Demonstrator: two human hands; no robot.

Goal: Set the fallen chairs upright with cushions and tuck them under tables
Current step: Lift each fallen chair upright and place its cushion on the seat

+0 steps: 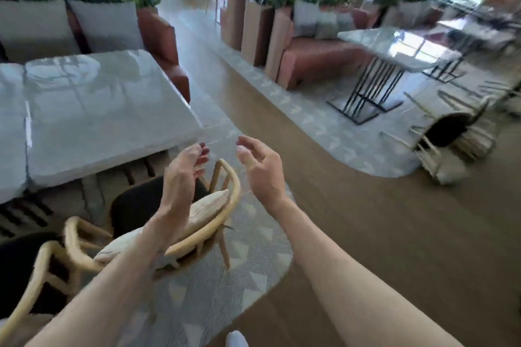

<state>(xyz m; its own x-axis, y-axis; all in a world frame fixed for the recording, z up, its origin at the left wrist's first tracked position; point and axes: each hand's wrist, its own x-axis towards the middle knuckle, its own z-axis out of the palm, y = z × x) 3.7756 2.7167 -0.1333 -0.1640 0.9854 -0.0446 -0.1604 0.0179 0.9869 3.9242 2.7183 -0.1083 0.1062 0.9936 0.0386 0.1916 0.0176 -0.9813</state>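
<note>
The near chair (174, 222) stands upright at the lower left, its pale cushion (203, 211) leaning against the curved wooden back and its black seat partly under the edge of the marble counter (98, 115). A second upright chair (42, 276) sits just beside it at the frame's lower-left corner. Both look finished, though the near one may need a further push to sit fully under the counter; the blur makes that hard to judge.

Above the near chair, the left hand (184, 170) and the right hand (260, 166) hover apart, fingers loosely curled, each holding nothing and touching nothing.

Across the wooden floor, well apart at the right, a fallen chair (451, 138) lies on its side on the patterned rug, near a second marble counter (394, 47) on black wire legs. A pale shape by it may be its cushion; I cannot tell. That chair remains to be righted, cushioned and tucked in. Sofas and planters line the background.
</note>
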